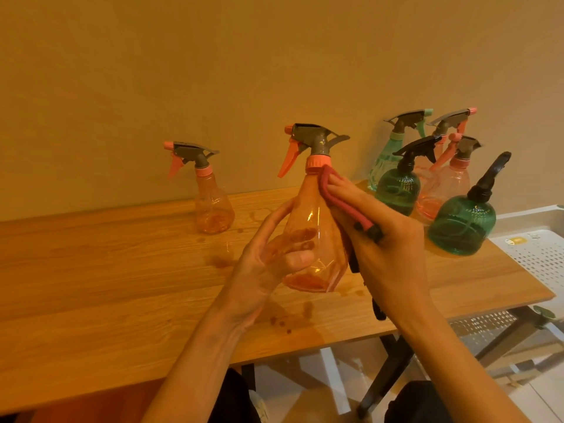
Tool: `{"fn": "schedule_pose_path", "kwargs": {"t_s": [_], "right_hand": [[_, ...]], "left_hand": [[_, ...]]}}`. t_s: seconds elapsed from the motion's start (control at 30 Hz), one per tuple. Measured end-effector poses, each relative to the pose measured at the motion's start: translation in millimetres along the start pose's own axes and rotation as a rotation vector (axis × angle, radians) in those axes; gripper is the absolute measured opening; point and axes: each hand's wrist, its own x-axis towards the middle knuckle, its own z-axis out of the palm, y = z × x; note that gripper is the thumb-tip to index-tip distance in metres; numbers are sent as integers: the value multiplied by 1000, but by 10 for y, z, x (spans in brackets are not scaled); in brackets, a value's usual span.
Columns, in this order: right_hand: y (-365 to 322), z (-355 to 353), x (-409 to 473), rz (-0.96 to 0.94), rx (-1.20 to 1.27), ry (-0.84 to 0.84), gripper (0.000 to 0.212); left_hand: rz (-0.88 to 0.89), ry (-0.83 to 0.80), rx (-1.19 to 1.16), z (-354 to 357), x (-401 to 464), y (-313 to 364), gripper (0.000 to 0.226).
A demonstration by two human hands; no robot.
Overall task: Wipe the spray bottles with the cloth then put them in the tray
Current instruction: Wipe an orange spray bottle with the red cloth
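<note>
Orange transparent plastic spray bottle (314,227) with a grey trigger head is held upright above the wooden counter (122,270). Left hand (274,257) fingers curl round its lower body; right hand (384,239) fingers press a folded red cloth (341,203) against its shoulder. White perforated plastic tray (537,248) sits at right.

Wooden table (122,270), 6 spray bottles (213,206) standing on it, wet spots (282,323)

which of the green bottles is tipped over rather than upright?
The dark green bottle nearest the white tray: it leans, black sprayer head pointing up-right. The other dark green bottle and the mint bottle behind stand upright.
</note>
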Motion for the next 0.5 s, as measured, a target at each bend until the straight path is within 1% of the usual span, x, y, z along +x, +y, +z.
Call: {"fn": "schedule_pose_path", "kwargs": {"t_s": [0.07, 0.17, 0.23, 0.43, 0.5], "right_hand": [[-33, 14, -119, 1, 17, -35, 42], [-74, 30, -435, -4, 7, -55, 38], [-87, 33, -604, 12, 8, -47, 37], [-108, 63, -604, -24, 8, 13, 36], [-104, 53, -570, -49, -18, 17, 36]], "left_hand": [[4, 24, -30, -21, 14, 4, 97], [-1, 72, -109, -39, 33, 26, 107], [1, 101, -154, -36, 39, 24, 109], [-19, 96, -232, 62, 13, -14, 98], [-12, 92, -198, 51, -1, -13, 95]]}}
